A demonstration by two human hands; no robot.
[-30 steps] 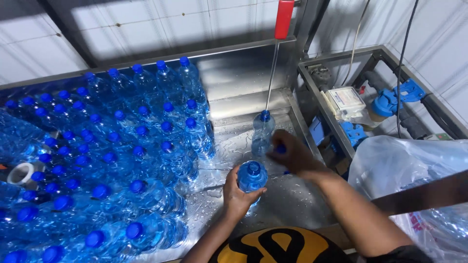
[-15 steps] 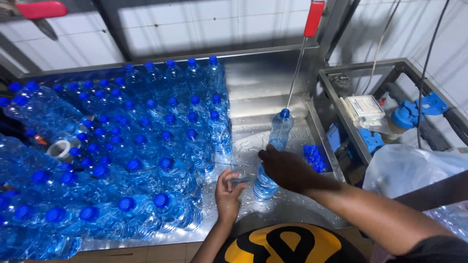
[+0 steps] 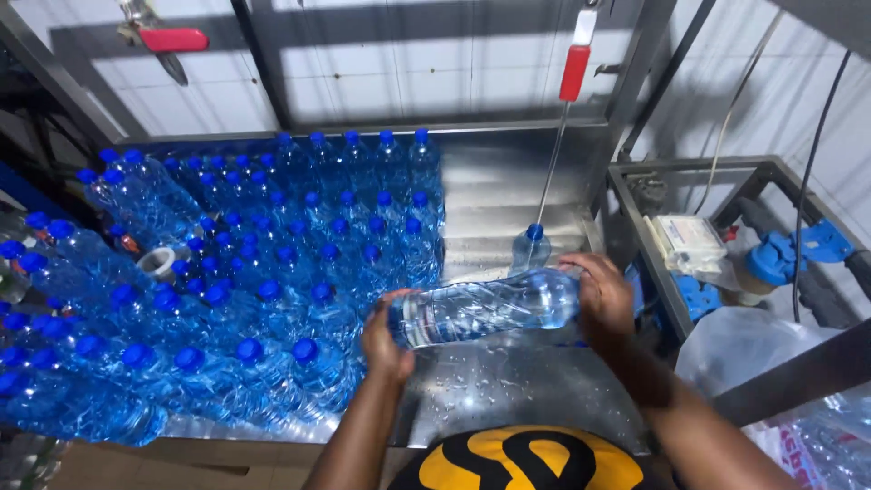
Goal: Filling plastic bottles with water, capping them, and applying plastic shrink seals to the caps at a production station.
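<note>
**One bottle in hand, one under the nozzle, a table already crowded with capped ones**

The person holds a clear water bottle on its side above the wet steel table. The left hand wraps the bottle's base end and the right hand closes around its neck end, so both grips are clenched on the same bottle. Whether a cap sits on it cannot be told, since the right hand covers the neck.

Just behind it, a second bottle stands upright beneath the thin metal filling tube with its red handle. It appears to be at the filling point, and its top shows blue.

The left half of the table is packed with a mass of blue-capped bottles, standing close together in rows, with more lying heaped at the far left. Judged from that, most of the batch seems filled and capped already. The held bottle is not yet among the standing rows, and the bare, water-spotted strip of table on the right remains the working space. A clear plastic bag lies to the right, beside the steel frame.
</note>
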